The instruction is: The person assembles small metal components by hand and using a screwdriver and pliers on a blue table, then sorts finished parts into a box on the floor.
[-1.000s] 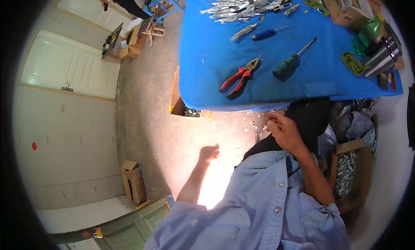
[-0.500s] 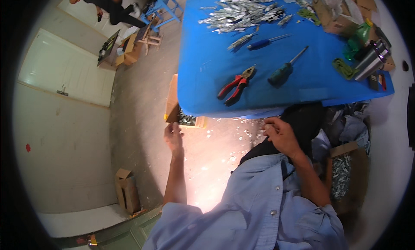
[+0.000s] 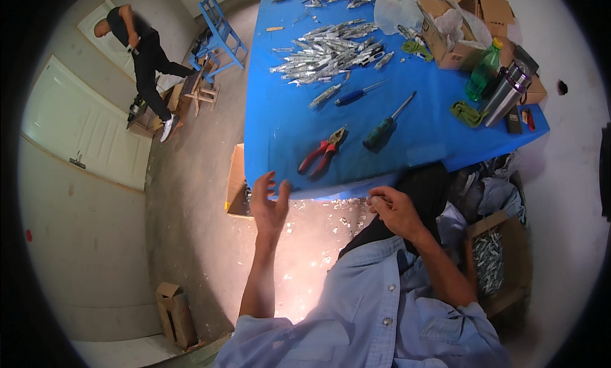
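Note:
My left hand (image 3: 268, 209) is raised at the near left corner of the blue-covered table (image 3: 286, 136), its fingers apart and nothing in them. At the table's front edge, above my lap, my right hand (image 3: 398, 212) has thumb and fingers pinched together; whatever they hold, if anything, is too small to make out. Red-handled pliers (image 3: 327, 151) lie on the tabletop between the two hands, with a green-handled screwdriver (image 3: 378, 135) to their right. Farther back are a blue-handled screwdriver (image 3: 350, 97) and a heap of slim silvery metal parts (image 3: 331, 50).
A green bottle (image 3: 482, 78), a steel flask (image 3: 507, 94) and an open carton (image 3: 449, 40) stand at the table's right. Below are a box of metal pieces (image 3: 489, 263) and, at left, another cardboard box (image 3: 235, 177). Another person (image 3: 146, 50) is near a blue chair (image 3: 219, 34).
My left hand has risen from the floor box to the table corner and its fingers have spread. My right hand stays pinched. The view has shifted, and the other person stands more upright.

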{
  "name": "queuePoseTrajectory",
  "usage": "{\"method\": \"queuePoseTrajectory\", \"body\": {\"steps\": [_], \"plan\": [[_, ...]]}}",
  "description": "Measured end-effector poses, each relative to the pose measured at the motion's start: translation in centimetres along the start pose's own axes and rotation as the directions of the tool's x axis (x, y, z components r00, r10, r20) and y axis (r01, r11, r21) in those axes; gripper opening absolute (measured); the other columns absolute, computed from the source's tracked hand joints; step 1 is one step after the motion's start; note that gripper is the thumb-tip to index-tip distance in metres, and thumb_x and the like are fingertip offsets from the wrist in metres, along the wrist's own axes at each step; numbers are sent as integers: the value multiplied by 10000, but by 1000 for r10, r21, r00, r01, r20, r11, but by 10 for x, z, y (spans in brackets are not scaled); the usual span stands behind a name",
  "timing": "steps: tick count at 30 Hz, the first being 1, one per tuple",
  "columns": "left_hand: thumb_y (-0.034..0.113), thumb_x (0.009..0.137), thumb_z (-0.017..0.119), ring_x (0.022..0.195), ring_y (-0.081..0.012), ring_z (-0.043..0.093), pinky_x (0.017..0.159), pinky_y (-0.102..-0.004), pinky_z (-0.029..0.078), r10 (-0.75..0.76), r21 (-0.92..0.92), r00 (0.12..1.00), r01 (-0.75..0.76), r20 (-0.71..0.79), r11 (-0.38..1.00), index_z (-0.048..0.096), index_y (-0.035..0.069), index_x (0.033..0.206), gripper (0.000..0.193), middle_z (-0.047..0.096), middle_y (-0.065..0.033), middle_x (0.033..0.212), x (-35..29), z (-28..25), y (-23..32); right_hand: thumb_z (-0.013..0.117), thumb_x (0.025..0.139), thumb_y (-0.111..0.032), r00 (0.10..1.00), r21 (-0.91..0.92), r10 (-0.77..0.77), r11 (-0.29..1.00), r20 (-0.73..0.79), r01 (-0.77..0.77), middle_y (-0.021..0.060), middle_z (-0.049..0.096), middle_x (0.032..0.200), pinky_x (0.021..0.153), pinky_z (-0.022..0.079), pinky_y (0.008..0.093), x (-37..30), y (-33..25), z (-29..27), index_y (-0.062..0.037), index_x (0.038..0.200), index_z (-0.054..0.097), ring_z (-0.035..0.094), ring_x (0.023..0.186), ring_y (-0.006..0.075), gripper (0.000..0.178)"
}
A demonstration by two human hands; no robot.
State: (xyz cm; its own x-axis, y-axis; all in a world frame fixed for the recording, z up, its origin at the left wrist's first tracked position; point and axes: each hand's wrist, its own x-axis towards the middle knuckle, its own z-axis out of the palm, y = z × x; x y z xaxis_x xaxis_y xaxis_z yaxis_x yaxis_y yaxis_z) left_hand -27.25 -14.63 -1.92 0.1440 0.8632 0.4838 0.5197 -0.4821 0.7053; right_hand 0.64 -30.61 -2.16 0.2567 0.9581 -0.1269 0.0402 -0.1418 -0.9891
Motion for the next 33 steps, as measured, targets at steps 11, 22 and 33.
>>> {"method": "queuePoseTrajectory", "body": {"steps": [11, 22, 33], "plan": [[301, 824, 856, 1141, -362, 630, 950, -458, 498, 233, 218, 931, -299, 280, 929, 670, 13, 1229, 531, 677, -174, 1245, 48, 74, 32, 602, 1053, -106, 936, -250, -197, 960, -293, 124, 121, 764, 997, 765, 581, 301, 67, -31, -71, 25, 1215, 682, 732, 845, 165, 223], [353, 816, 860, 1200, -373, 589, 1009, -478, 436, 188, 188, 936, -251, 296, 950, 643, 17, 1266, 602, 640, -174, 1310, 48, 75, 30, 583, 1052, -128, 829, -561, -374, 823, -417, 89, 160, 758, 1032, 802, 576, 355, 155, 5, -122, 32, 1222, 681, 735, 924, 231, 253], [289, 825, 841, 1155, -374, 609, 982, -473, 473, 174, 220, 933, -250, 315, 943, 627, 7, 1230, 538, 644, -178, 1260, 51, 83, 32, 592, 1026, -97, 817, -511, -351, 856, -457, 82, 170, 758, 981, 760, 574, 357, 154, 1, -120, 27, 1165, 696, 732, 856, 245, 213]]}}
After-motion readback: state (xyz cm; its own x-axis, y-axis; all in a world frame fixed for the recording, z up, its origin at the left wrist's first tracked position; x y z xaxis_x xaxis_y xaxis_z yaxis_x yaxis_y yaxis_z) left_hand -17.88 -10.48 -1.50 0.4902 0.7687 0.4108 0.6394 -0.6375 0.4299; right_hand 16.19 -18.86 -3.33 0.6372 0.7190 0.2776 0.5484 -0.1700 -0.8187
